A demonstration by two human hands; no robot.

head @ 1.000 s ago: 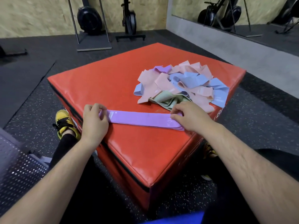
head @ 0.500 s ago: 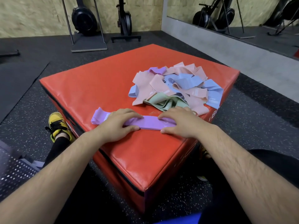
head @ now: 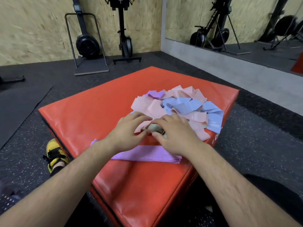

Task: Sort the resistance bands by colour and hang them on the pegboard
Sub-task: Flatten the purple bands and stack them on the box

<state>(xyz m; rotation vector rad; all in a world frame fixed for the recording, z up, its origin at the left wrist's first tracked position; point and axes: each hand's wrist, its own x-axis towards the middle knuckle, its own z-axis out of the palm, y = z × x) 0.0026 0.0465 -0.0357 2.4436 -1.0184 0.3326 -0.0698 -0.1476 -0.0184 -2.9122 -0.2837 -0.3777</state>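
A mixed pile of resistance bands (head: 185,108) in pink, blue, purple and pale green lies on the red padded box (head: 91,115), toward its right corner. A flattened purple band (head: 147,155) lies alone across the box's near edge, under my wrists. My left hand (head: 129,130) and my right hand (head: 173,133) are both at the near side of the pile, fingers spread and curled into it around a pale green band (head: 155,127). Whether either hand has a firm hold is hidden by the fingers. No pegboard is in view.
The box sits on dark rubber gym floor. Exercise machines (head: 86,43) stand against the wooden back wall, and a wall mirror (head: 237,22) runs along the right above a grey ledge. My yellow shoe (head: 55,154) is left of the box.
Both hands left the purple band, which stays flat near the box's edge, and moved forward into the near side of the pile. The camera view tilted up and closer.
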